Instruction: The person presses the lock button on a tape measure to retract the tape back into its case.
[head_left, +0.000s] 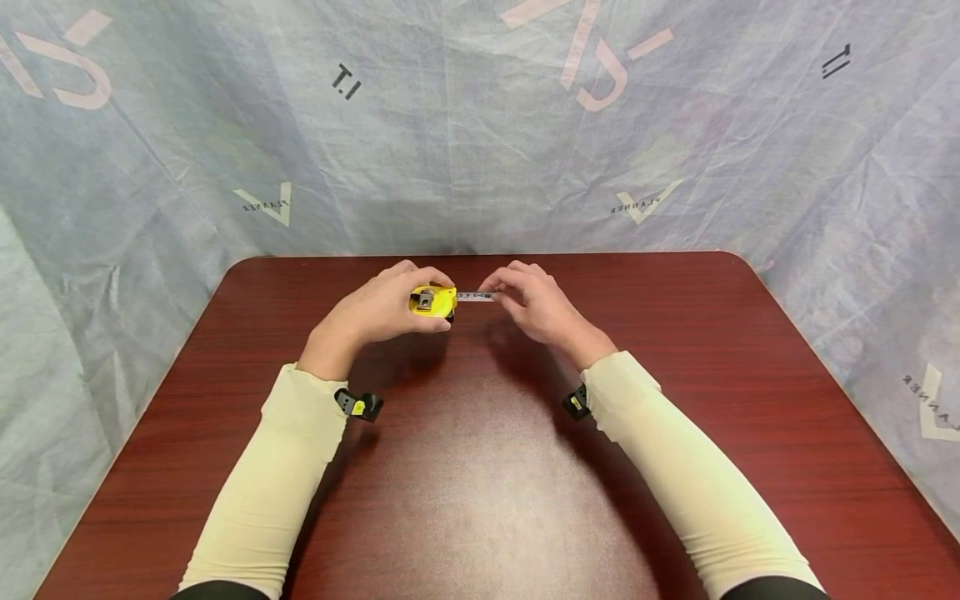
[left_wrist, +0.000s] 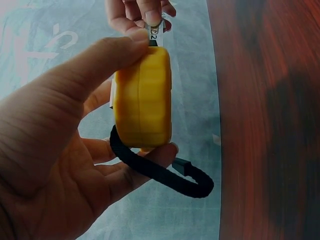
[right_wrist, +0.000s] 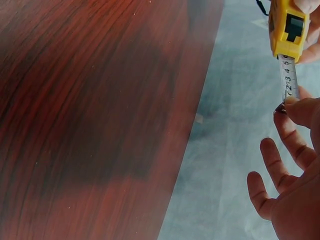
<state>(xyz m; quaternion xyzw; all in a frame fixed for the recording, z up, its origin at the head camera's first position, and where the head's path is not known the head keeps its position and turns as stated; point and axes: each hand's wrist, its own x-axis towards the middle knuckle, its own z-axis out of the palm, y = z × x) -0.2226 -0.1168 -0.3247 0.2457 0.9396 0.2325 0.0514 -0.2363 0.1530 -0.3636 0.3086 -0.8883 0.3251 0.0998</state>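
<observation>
A yellow tape measure (head_left: pixel 435 301) is held above the table by my left hand (head_left: pixel 378 307), its thumb and fingers curled round the case. In the left wrist view a black cord strap (left_wrist: pixel 165 175) hangs in a loop from the case (left_wrist: pixel 145 100). A short length of white blade (head_left: pixel 474 296) sticks out toward the right. My right hand (head_left: pixel 538 304) pinches the blade's end between thumb and index finger, the other fingers spread apart in the right wrist view. Numbers up to about 5 show on the blade (right_wrist: pixel 287 75) there, with a black lock button (right_wrist: pixel 294 27) on the case.
The dark red wood-grain table (head_left: pixel 465 467) lies under both hands. Behind it and along its sides hangs a grey-blue printed sheet (head_left: pixel 450 150). A small strapped device (head_left: pixel 358 405) sits at the left wrist, and another device (head_left: pixel 577 402) at the right.
</observation>
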